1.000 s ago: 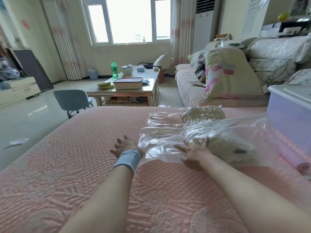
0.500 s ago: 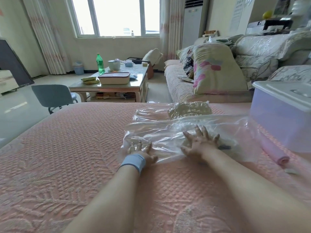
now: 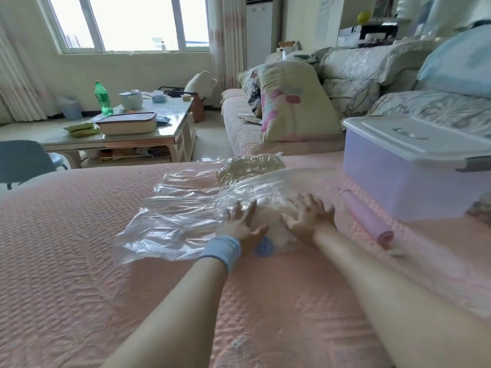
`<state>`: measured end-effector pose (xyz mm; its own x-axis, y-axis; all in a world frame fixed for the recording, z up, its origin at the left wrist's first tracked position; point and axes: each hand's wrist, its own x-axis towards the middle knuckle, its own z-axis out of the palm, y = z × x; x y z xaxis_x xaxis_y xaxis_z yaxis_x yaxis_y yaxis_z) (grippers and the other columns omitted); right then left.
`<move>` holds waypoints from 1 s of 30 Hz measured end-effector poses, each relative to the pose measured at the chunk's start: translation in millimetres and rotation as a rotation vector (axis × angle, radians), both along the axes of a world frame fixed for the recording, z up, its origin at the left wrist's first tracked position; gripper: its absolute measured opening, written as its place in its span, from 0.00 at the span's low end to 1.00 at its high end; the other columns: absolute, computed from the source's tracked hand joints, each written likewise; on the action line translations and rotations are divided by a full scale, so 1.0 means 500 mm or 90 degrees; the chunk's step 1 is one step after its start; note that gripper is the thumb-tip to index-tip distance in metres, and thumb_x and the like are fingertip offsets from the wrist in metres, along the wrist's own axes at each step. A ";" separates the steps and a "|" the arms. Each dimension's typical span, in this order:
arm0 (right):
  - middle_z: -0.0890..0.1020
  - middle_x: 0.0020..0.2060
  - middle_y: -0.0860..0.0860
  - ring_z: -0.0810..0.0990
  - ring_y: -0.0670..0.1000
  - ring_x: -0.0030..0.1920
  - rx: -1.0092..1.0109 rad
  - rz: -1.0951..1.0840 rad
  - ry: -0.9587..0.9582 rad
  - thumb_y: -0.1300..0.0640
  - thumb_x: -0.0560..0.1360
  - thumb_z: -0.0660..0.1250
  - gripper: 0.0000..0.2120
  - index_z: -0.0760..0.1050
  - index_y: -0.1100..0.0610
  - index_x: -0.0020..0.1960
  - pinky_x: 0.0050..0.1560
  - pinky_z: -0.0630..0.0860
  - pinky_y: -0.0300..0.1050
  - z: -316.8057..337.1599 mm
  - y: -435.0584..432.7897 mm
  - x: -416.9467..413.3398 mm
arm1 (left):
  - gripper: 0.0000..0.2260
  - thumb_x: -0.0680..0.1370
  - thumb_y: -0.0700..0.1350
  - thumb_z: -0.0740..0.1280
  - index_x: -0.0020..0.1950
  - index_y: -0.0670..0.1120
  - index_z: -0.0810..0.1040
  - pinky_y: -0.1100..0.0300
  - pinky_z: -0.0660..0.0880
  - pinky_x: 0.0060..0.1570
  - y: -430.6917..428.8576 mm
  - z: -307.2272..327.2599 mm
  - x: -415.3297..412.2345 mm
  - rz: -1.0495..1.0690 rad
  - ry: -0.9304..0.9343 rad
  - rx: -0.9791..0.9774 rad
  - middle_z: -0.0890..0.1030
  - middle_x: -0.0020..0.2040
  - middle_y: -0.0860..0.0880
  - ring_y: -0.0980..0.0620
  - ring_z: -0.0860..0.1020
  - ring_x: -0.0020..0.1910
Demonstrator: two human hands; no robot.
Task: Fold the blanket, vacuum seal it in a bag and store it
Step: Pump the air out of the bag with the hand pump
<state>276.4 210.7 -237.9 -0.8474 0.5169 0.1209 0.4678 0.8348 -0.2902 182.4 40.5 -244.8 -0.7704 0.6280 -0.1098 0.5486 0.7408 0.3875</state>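
Note:
A clear vacuum bag (image 3: 172, 221) lies crumpled on the pink bedspread (image 3: 79, 274), with the pale folded blanket (image 3: 268, 216) inside its right part. My left hand (image 3: 243, 224), a blue wristband on the wrist, presses flat on the bag over the blanket with fingers spread. My right hand (image 3: 308, 216) presses beside it, fingers also spread. A blue round valve (image 3: 264, 247) shows on the bag just under my left hand. A second sealed bag (image 3: 249, 164) with a bundle inside lies just beyond.
A translucent storage box (image 3: 409, 176) with a white lid stands on the bed at the right. A pink roll (image 3: 368, 219) lies in front of it. Beyond the bed are a sofa with pillows (image 3: 289, 102), a coffee table (image 3: 127, 134) and a blue chair (image 3: 24, 160).
Both hands have slid right along the bag, from its left and middle onto the blanket bulge. The bag's left part now lies flatter and empty.

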 end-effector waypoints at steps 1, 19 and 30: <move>0.54 0.81 0.47 0.52 0.52 0.80 -0.031 0.024 -0.074 0.37 0.78 0.60 0.33 0.54 0.41 0.80 0.77 0.47 0.65 -0.006 0.016 0.000 | 0.35 0.77 0.68 0.56 0.77 0.64 0.40 0.44 0.45 0.76 0.003 -0.008 -0.007 0.002 0.013 -0.005 0.39 0.80 0.49 0.40 0.40 0.78; 0.66 0.72 0.51 0.75 0.58 0.66 0.173 0.133 -0.128 0.58 0.78 0.66 0.38 0.47 0.41 0.79 0.54 0.75 0.52 0.015 0.022 0.024 | 0.45 0.66 0.66 0.72 0.76 0.62 0.51 0.47 0.65 0.69 0.041 0.022 0.035 -0.100 0.251 -0.017 0.56 0.74 0.49 0.43 0.57 0.72; 0.81 0.65 0.53 0.81 0.57 0.63 0.216 0.162 0.305 0.61 0.69 0.69 0.30 0.74 0.50 0.71 0.60 0.76 0.53 0.087 0.001 0.053 | 0.43 0.68 0.56 0.67 0.75 0.55 0.44 0.48 0.77 0.52 0.032 0.073 0.051 -0.038 0.448 -0.034 0.59 0.71 0.43 0.40 0.65 0.63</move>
<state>303.0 211.4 -194.1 -0.7502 0.1737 0.6380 0.1271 0.9848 -0.1187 208.1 56.4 -208.3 -0.6342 0.6789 0.3699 0.6958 0.7098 -0.1098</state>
